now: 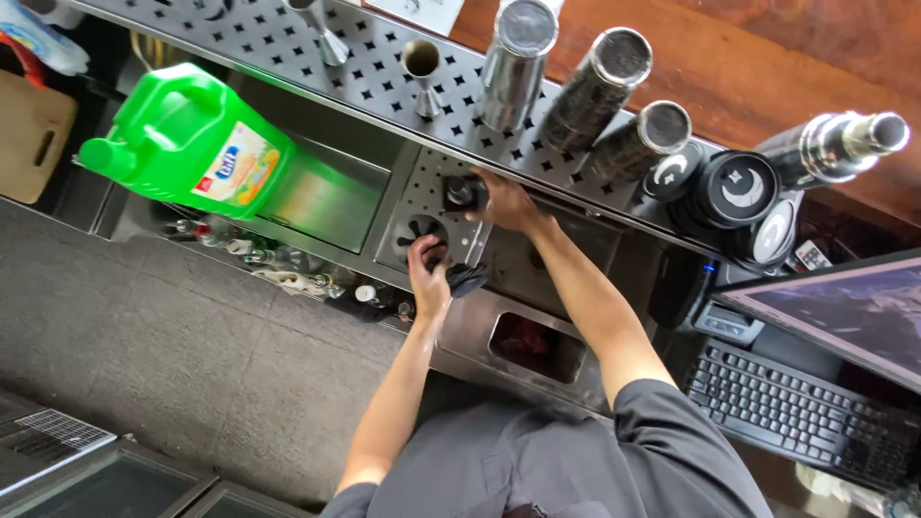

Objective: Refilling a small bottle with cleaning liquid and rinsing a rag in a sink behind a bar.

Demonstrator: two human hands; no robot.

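At the steel bar station, head view: the left hand (429, 278) sits over the round rinser (423, 233) set in a perforated plate (451, 187). Its grip is clenched on a dark cloth (467, 278), which bunches out to the right of the knuckles and lies against the plate's near edge. The right hand (504, 201) reaches forward along the plate's far side, and its grip is clenched on a small dark round object (463, 193) just beyond the rinser; what that object is cannot be told. The two hands are near each other, not touching.

To the left of the plate lies a sunken steel sink (326, 197). A green jug (187, 139) with a yellow label lies tilted across the sink's left end, cap pointing left. Below the sink, a row of bottles (278, 264) shows in a lower rail.

Along the perforated drain shelf (288, 48) at the far edge stand two jiggers (421, 75) and three steel shakers (516, 62), mouths down. To their right lie stacked black round lids (737, 187) and a steel bottle (835, 144) on its side. A black keyboard (791, 412) and a screen (844, 307) occupy the right. A wooden board (29, 134) stands at the far left. The floor (144, 326) is grey.
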